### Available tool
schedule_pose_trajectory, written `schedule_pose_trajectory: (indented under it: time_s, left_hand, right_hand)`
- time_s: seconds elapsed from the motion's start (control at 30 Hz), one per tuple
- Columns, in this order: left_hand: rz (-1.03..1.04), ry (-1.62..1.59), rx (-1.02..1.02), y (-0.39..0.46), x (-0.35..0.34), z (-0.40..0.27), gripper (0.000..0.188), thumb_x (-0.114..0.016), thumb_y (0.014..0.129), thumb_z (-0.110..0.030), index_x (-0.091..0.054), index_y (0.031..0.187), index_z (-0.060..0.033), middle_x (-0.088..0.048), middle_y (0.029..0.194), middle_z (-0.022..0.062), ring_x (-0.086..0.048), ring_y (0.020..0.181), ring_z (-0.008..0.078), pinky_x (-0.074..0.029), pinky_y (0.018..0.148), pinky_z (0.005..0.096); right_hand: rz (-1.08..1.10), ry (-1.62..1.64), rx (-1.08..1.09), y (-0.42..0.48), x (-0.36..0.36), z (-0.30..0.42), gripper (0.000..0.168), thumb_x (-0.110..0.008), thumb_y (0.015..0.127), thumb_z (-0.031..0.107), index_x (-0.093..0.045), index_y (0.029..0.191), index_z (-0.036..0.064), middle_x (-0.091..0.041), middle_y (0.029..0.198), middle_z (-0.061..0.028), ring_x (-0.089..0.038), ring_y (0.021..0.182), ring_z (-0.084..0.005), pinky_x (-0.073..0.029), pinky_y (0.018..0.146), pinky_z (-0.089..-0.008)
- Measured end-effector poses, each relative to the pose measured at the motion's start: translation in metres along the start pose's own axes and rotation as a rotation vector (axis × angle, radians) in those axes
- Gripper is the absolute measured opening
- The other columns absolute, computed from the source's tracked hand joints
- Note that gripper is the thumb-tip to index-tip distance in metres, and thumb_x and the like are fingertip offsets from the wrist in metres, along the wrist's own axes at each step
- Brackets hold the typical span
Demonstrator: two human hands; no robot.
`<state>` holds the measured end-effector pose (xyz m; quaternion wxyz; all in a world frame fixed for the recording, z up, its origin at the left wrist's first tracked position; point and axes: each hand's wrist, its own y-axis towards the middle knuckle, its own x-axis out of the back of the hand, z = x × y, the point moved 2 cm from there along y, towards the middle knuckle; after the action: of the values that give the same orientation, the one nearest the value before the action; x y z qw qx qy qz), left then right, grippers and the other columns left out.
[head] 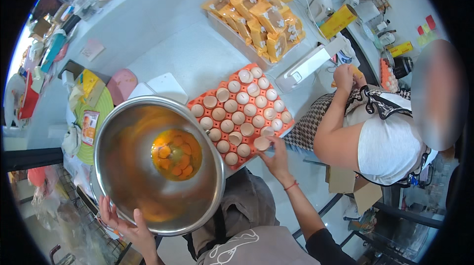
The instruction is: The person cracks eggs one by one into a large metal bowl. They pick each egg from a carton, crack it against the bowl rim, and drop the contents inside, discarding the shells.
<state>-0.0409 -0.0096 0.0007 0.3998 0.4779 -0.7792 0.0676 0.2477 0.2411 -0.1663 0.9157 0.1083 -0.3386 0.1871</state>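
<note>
A wide stainless steel bowl (124,161) stands on the left. Several cracked raw eggs (177,156), yolks and whites, pool at its bottom. My left hand (127,228) is at the bowl's near rim, fingers apart, holding nothing; whether it touches the metal is hard to tell. Right of the bowl, an orange egg tray (242,163) carries several brown eggs (238,117), and some cells have broken shells, such as an open eggshell half (210,101). At the tray's near right corner, my right hand (276,157) pinches an empty eggshell (261,143) between thumb and fingers.
A plastic bin (237,39) of yellow-wrapped packages stands behind the tray, beside a white appliance (301,70). A co-worker (385,139) sits close on the right, holding something yellow. Left of the bowl are a green mat (100,106) and a pink lid-like disc (122,85).
</note>
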Motion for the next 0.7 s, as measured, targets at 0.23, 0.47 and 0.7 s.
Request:
schedule_pose_trajectory:
  time_s: [0.23,0.47,0.7]
  left_hand:
    - [-0.079,-0.029,0.040,-0.015,-0.016,0.016,0.058,-0.056,0.082,-0.004,-0.032,0.135,-0.0048,-0.032,0.138,0.0138,-0.048,0.116,0.0251,-0.043,0.088,0.0340]
    - [-0.065,0.003,0.076,-0.020,-0.015,0.026,0.053,-0.053,0.088,-0.004,-0.031,0.137,-0.0060,-0.042,0.130,0.0136,-0.049,0.097,0.0157,-0.042,0.080,0.0262]
    - [-0.059,-0.024,0.143,-0.022,-0.013,0.028,0.054,-0.054,0.085,-0.004,-0.033,0.135,-0.0036,-0.034,0.138,0.0119,-0.050,0.111,0.0217,-0.044,0.080,0.0292]
  right_hand:
    - [-0.035,-0.128,0.109,-0.003,-0.029,-0.041,0.037,-0.077,0.071,0.020,-0.059,0.100,0.005,-0.057,0.106,-0.0095,-0.053,0.093,-0.0301,-0.042,0.083,-0.0401]
    - [-0.007,-0.176,0.161,-0.006,-0.017,-0.029,0.020,-0.073,0.074,0.011,-0.067,0.093,0.013,-0.057,0.109,-0.0051,-0.052,0.094,-0.0266,-0.040,0.080,-0.0386]
    - [0.129,-0.421,0.261,0.023,-0.042,0.013,0.037,-0.063,0.084,0.024,-0.057,0.119,0.018,-0.044,0.125,-0.0095,-0.038,0.114,-0.0296,-0.032,0.091,-0.0457]
